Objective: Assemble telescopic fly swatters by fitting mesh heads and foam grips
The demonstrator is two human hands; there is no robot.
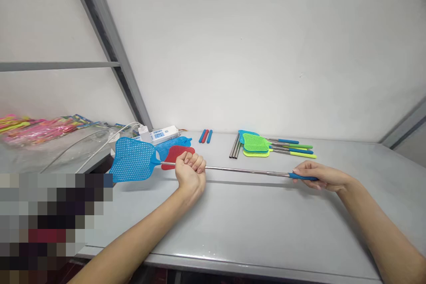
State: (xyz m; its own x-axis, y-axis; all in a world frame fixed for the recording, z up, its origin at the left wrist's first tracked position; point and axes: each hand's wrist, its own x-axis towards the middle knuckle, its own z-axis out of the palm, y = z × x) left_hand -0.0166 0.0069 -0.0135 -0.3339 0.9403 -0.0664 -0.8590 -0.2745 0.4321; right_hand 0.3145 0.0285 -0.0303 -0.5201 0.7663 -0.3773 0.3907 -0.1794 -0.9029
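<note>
A blue fly swatter (pixel 133 159) with a long, extended metal rod spans the view just above the table. My left hand (pixel 191 171) is closed around the rod, close to the swatter's head. At the other end, my right hand (pixel 314 174) grips the blue handle. Behind my left hand lie a red swatter head (pixel 169 155) and another blue swatter head (pixel 171 147). Several assembled swatters, a green swatter (pixel 256 143) on top, rest in a pile at the back. Beside them are bare metal rods (pixel 234 147).
Three loose handle grips (pixel 205 136) lie near the wall. A white power strip (pixel 164 134) with cables stands at the back left. Plastic-bagged pink and yellow items (pixel 46 129) sit farther left. A grey metal post (pixel 116 53) rises there. The table's front edge (pixel 213 259) runs below my arms.
</note>
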